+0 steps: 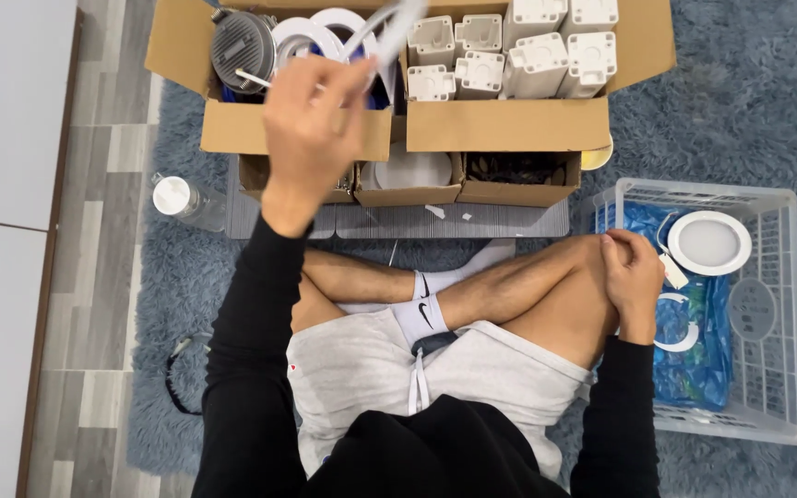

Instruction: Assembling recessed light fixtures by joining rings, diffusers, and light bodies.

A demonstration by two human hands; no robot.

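Left hand raised over the open carton with a thin white strip in its grip; right hand resting on the knee

The left hand (311, 129) is lifted above the left compartment of the cardboard box (500, 124), fingers pinched closed around a thin white strip (375, 32) that runs up and to the right from the fingertips, blurred at its far end. A white ring (311, 32) and a grey finned housing (242, 46) lie in the box just behind the hand. White plastic blocks (528, 51) fill the right compartment. The right hand (632, 277) lies on the right knee, fingers curled loosely, holding nothing, just beside the white wire basket (777, 304), which holds a round white panel light (709, 243) on blue plastic film (694, 360)
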